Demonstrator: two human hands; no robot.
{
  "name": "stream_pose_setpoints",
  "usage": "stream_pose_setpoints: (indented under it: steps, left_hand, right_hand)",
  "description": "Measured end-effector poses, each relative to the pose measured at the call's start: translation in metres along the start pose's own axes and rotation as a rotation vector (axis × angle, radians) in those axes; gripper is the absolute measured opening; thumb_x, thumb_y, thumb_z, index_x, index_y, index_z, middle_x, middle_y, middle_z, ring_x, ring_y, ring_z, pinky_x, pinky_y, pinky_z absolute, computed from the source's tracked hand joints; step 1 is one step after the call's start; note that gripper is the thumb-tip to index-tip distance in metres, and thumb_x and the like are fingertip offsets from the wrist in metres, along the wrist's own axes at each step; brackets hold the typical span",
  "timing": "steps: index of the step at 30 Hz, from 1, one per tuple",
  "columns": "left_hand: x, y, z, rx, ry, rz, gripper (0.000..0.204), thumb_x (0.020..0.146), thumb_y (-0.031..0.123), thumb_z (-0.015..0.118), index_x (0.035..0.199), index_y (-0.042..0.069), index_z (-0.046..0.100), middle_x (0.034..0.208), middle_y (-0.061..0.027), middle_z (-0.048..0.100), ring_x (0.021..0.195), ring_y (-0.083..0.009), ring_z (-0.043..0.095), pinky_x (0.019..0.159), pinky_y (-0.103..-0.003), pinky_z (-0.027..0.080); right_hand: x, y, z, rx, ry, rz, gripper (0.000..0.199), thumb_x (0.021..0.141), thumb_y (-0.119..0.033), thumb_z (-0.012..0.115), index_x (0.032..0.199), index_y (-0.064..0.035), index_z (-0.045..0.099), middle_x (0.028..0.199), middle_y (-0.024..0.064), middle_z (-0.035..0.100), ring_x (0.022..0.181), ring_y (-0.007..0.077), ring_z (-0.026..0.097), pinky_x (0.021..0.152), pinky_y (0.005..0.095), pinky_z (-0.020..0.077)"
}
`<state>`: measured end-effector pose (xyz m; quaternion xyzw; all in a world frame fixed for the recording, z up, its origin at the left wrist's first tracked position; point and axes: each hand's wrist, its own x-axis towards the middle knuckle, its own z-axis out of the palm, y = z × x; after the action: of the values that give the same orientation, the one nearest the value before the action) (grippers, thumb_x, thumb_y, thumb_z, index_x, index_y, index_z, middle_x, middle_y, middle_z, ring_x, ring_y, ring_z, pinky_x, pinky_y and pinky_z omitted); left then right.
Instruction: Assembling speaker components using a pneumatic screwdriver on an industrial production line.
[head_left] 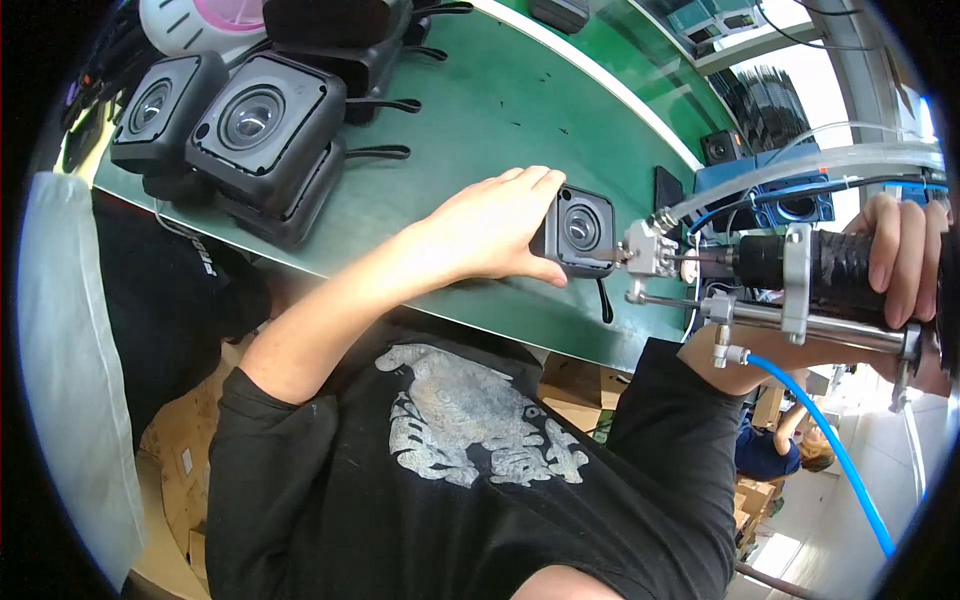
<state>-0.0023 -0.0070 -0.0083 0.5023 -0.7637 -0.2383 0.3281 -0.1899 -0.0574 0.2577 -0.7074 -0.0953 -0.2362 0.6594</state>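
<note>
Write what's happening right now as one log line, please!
left grip: holds black speaker | right grip: holds hose-fed tool, nose over speaker, contact unclear | speaker stack: green table's left side

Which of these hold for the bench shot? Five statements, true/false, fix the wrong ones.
1. The left hand grips the left side of a black speaker unit. True.
2. The right hand is holding the blue hose. False: it is around the black-bodied tool.
3. The tool points leftward, toward the gripped unit. True.
4. The tabletop is white. False: it is green.
5. The stacked units stand to the right of the gripped one. False: they stand to its left.
</note>
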Motion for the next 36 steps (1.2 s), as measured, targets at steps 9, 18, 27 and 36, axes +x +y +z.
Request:
stream_pose_setpoints:
  steps: [9,18,27,36]
  left_hand:
    - [-0.001,-0.001,0.001,-0.025,-0.003,-0.018,0.096,0.068,0.044,0.086,0.135,-0.006,0.041,0.134,-0.0260,0.052,0.127,-0.0387,0.050,0.108,-0.043,0.043]
    - [0.002,0.000,0.002,-0.031,-0.005,0.013,0.088,0.069,0.039,0.086,0.131,-0.006,0.043,0.128,-0.0237,0.054,0.122,-0.0382,0.053,0.103,-0.043,0.045]
    - [0.018,0.016,-0.020,0.195,-0.076,0.117,0.109,0.062,0.052,0.087,0.134,-0.015,0.039,0.127,-0.0286,0.053,0.121,-0.0408,0.053,0.106,-0.043,0.043]
    - [0.088,0.048,0.004,0.465,-0.279,0.090,0.102,0.059,0.041,0.084,0.137,-0.009,0.042,0.112,-0.0225,0.057,0.109,-0.0368,0.056,0.098,-0.043,0.048]
  right_hand:
    - [-0.015,0.017,-0.016,-0.318,-0.011,0.147,0.054,0.087,-0.051,0.063,0.109,-0.0040,0.048,0.088,0.0084,0.057,0.072,0.0209,0.060,0.068,0.0390,0.0465]
    - [-0.029,0.065,-0.009,-0.103,0.199,-0.033,0.048,0.088,-0.050,0.067,0.101,-0.0082,0.046,0.078,0.0010,0.051,0.063,0.0117,0.055,0.066,0.0307,0.0424]
    - [-0.030,-0.021,-0.070,-0.048,0.040,-0.088,0.059,0.072,-0.012,0.083,0.116,-0.0058,0.044,0.089,0.0023,0.057,0.070,0.0158,0.061,0.069,0.0312,0.0470]
    - [-0.050,0.049,-0.081,-0.474,0.897,-0.256,0.037,0.092,-0.035,0.069,0.091,-0.0003,0.057,0.066,0.0090,0.056,0.050,0.0152,0.055,0.046,0.0272,0.0415]
